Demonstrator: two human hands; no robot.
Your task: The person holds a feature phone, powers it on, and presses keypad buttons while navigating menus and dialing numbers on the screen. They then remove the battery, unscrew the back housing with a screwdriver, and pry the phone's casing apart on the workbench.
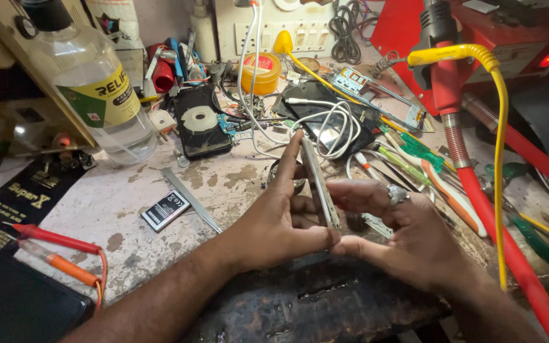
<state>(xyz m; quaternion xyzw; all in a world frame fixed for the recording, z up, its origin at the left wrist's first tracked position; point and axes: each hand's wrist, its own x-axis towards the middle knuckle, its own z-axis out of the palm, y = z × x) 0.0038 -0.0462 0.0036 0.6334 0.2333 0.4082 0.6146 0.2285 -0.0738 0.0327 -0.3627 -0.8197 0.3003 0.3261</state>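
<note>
Both hands (351,219) pinch an edge-on phone (318,184), its faces hidden.

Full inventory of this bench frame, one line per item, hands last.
Slim silver phone body: 1, held on edge between both hands.
Clear plastic liquid bottle: 1, black cap, far left.
Small black phone battery: 1, on bench, left of hands.
Opened black phone: 1, back centre.
Yellow round tin: 1, back centre.
White cable: looped, behind phone body.
Red and orange probes: 2, lower left.
Red hose: 1, right.
Left hand: gripping phone body.
Right hand: ringed, gripping phone body.
</note>
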